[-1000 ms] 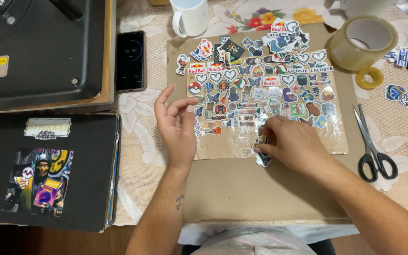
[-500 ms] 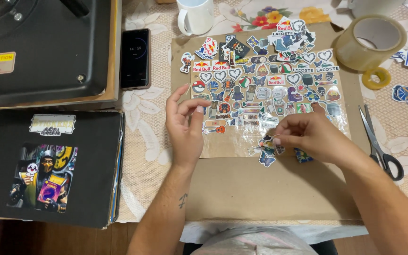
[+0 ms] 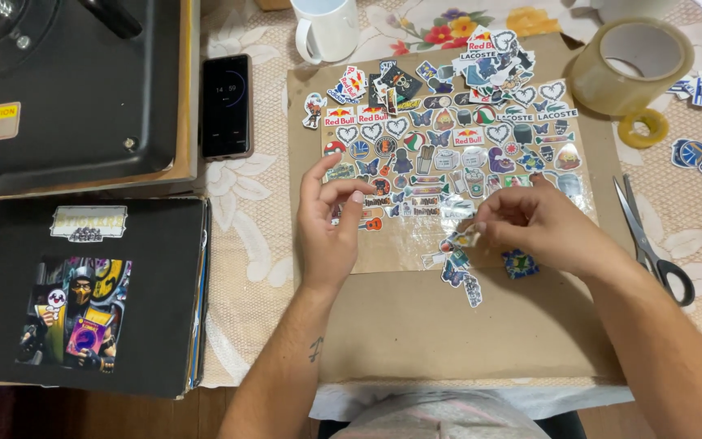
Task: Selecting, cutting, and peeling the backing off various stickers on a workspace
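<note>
A person seated at a counter (image 3: 245, 244) spread with a lace cloth works over a brown cardboard sheet (image 3: 448, 325). Nearest the body, the cardboard lies bare; just beyond, loose stickers (image 3: 465, 280) sit near its middle. The right hand (image 3: 542, 228) pinches a small sticker (image 3: 465, 238), thumb and forefinger clamped on it, at the lower edge of a clear film (image 3: 416, 244). The left hand (image 3: 331, 228) rests on the film's left edge, fingers apart and curled, gripping nothing. Beyond the hands, the film carries rows of die-cut stickers (image 3: 448, 142): hearts, butterflies, logos and cups, with more heaped at the cardboard's far edge. To the right, scissors (image 3: 652, 252) lie closed beside the cardboard. To the left, a black folder (image 3: 83, 293) with a picture on its cover lies at the near corner. Farther off, a phone (image 3: 227, 106) lies beside a black machine (image 3: 58, 89), a white mug (image 3: 327, 28) stands at the top, and a tape roll (image 3: 631, 65) sits at the far right, with a small yellow ring (image 3: 642, 128) just beside it.
</note>
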